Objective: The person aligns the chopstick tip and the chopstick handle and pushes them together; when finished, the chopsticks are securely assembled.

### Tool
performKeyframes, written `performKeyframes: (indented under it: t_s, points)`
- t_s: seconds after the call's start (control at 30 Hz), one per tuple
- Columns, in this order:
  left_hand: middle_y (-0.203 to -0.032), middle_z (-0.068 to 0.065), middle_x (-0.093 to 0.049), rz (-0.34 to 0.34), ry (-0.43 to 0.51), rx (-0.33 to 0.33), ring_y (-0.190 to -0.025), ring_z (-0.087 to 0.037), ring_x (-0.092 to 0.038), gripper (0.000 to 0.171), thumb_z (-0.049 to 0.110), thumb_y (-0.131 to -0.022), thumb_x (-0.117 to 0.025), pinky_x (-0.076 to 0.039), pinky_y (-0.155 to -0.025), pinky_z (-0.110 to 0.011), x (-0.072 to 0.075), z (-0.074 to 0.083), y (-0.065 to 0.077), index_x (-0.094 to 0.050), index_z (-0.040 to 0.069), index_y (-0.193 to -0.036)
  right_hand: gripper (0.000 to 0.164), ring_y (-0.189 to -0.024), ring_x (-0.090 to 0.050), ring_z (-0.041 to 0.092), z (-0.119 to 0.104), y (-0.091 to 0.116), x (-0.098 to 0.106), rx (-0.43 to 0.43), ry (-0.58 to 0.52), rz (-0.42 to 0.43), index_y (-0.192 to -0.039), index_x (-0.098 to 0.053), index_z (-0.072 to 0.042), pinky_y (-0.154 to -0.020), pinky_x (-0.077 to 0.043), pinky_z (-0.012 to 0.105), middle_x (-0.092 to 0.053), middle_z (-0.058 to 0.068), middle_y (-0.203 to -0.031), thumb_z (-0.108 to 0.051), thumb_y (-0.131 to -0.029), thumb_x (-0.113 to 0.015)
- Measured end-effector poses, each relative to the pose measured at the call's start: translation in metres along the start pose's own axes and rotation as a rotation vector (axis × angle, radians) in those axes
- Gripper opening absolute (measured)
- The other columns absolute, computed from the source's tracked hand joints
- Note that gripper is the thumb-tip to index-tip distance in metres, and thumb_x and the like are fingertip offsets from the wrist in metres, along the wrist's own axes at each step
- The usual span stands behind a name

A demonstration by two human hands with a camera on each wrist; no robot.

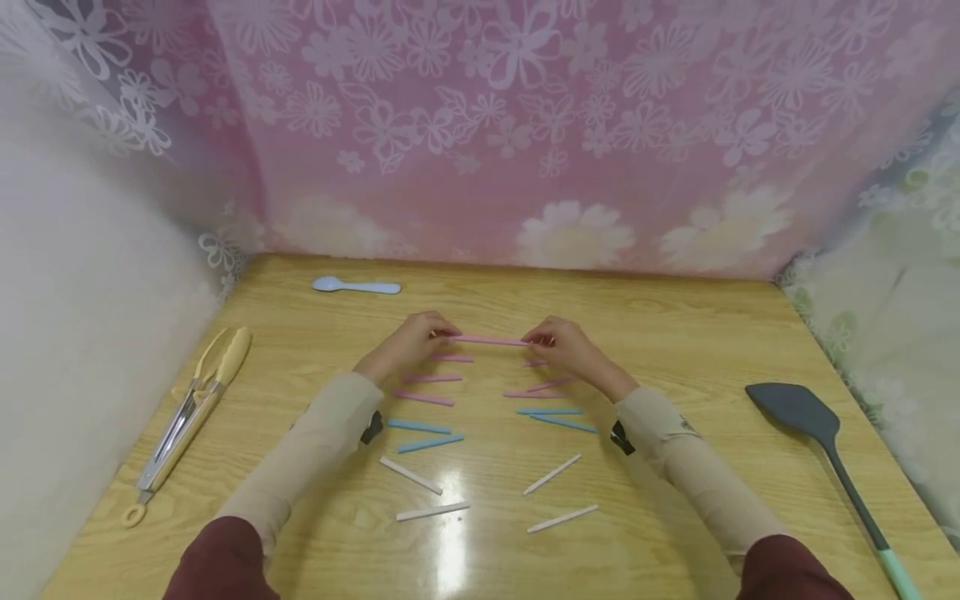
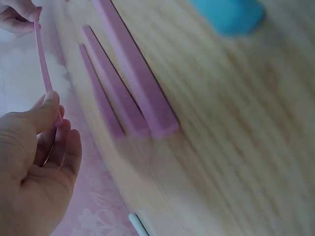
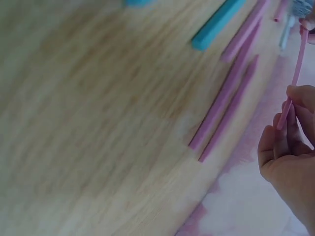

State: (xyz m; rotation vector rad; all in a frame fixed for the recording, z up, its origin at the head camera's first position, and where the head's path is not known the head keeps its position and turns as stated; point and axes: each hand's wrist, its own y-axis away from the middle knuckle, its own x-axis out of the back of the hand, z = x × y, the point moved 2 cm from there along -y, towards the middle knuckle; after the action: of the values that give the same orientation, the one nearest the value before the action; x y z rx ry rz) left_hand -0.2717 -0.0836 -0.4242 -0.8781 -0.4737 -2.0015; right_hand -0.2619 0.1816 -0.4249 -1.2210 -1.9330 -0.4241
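Note:
Between both hands stretches a thin pink stick (image 1: pixel 491 340), raised off the table. My left hand (image 1: pixel 420 337) pinches one end between thumb and fingers, and my right hand (image 1: pixel 566 346) pinches the other. In the left wrist view the thumb of the left hand (image 2: pixel 37 157) presses on the stick's end. The right wrist view has the right hand (image 3: pixel 290 142) gripping it likewise, a short tip poking past the fingers. Below the left hand lie several pink sticks (image 1: pixel 433 378); others (image 1: pixel 534 394) lie below the right hand, partly overlapping.
Nearer the front are blue sticks (image 1: pixel 431 444) (image 1: pixel 562 423) and white sticks (image 1: pixel 432 512) (image 1: pixel 562 519), in two columns. Tongs (image 1: pixel 191 417) lie at the left, a light blue spoon (image 1: pixel 356 286) at the back, and a dark spatula (image 1: pixel 806 412) at the right. A pink flowered curtain (image 1: pixel 480 167) borders the table's back edge.

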Motion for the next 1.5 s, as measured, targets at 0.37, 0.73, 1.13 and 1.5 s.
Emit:
performKeyframes:
  t_s: [0.37, 0.73, 1.13, 1.5]
  points:
    - [-0.111, -0.014, -0.065, -0.085, 0.008, 0.074, -0.103, -0.026, -0.059, 0.022, 0.006, -0.093, -0.060, -0.051, -0.090, -0.034, -0.003, -0.013, -0.013, -0.067, -0.001, -0.112, 0.016, -0.082, -0.057, 0.020, 0.008, -0.014, -0.008, -0.112, 0.034, -0.131, -0.102, -0.070, 0.001, -0.072, -0.051, 0.032, -0.065, 0.011, -0.093, -0.006, -0.090, -0.063]
    - [-0.112, -0.012, -0.064, -0.100, -0.053, 0.086, -0.108, -0.026, -0.057, 0.022, 0.007, -0.095, -0.057, -0.048, -0.096, -0.037, -0.007, -0.016, -0.016, -0.068, 0.002, -0.114, 0.016, -0.089, -0.059, 0.023, 0.015, -0.015, -0.013, -0.159, 0.032, -0.167, -0.103, -0.070, 0.000, -0.081, -0.051, 0.038, -0.065, 0.011, -0.097, -0.008, -0.092, -0.062]
    - [-0.112, -0.013, -0.062, -0.108, -0.032, 0.081, -0.106, -0.026, -0.059, 0.023, 0.006, -0.095, -0.057, -0.050, -0.092, -0.033, -0.009, -0.019, -0.017, -0.066, 0.000, -0.115, 0.015, -0.085, -0.058, 0.020, 0.015, -0.014, -0.013, -0.157, 0.031, -0.132, -0.101, -0.071, -0.001, -0.077, -0.051, 0.035, -0.065, 0.010, -0.094, -0.007, -0.092, -0.061]
    - [-0.114, -0.013, -0.063, -0.032, 0.010, 0.055, -0.105, -0.025, -0.058, 0.026, 0.010, -0.094, -0.061, -0.050, -0.091, -0.035, -0.005, -0.025, -0.009, -0.065, 0.000, -0.117, 0.020, -0.090, -0.059, 0.023, 0.017, -0.004, -0.006, -0.149, -0.028, -0.061, -0.104, -0.070, -0.001, -0.081, -0.051, 0.039, -0.065, 0.011, -0.099, -0.015, -0.092, -0.063]
